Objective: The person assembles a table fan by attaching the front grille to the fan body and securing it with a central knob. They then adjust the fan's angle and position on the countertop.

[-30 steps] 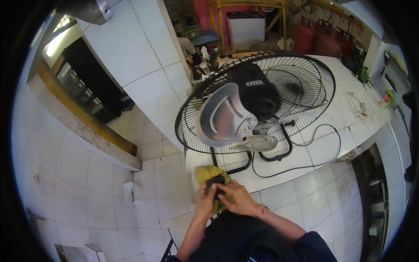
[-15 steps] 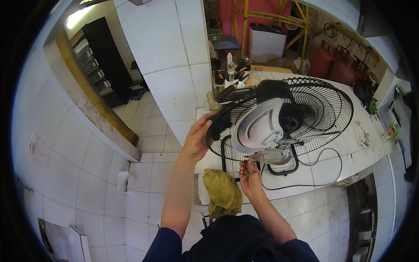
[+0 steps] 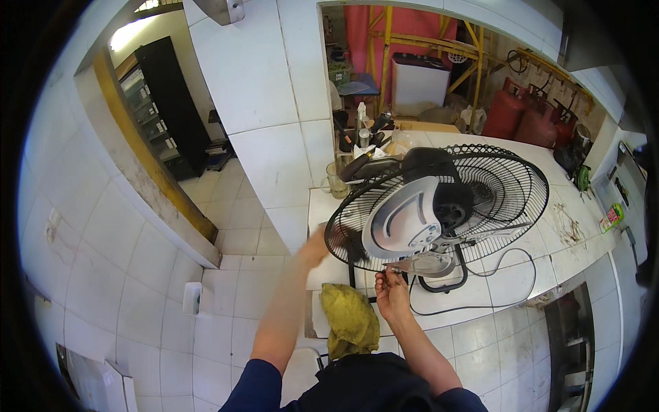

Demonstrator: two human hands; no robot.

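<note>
A black wire-caged electric fan (image 3: 508, 178) with a silver control panel (image 3: 401, 216) lies tilted on the white tiled counter. My right hand (image 3: 392, 295) pinches the near lower rim of the fan's cage, fingers closed. My left hand (image 3: 314, 248), smeared by motion, is at the cage's left rim. It appears closed around a dark bristly brush (image 3: 354, 244), which shows against the cage wires; the handle cannot be made out. Below the cage, a yellow-green cloth (image 3: 349, 317) hangs by the counter's near edge.
A glass mug (image 3: 336, 182), bottles and tools crowd the counter's far left. The fan's cord (image 3: 508, 307) loops along the near edge. Red gas cylinders (image 3: 504, 110) stand beyond the counter, and a tiled pillar (image 3: 274, 123) rises at its left.
My left hand and the dark brush have moved down along the cage's left side, toward me. My right hand keeps its pinch on the rim. The whole view has shifted slightly.
</note>
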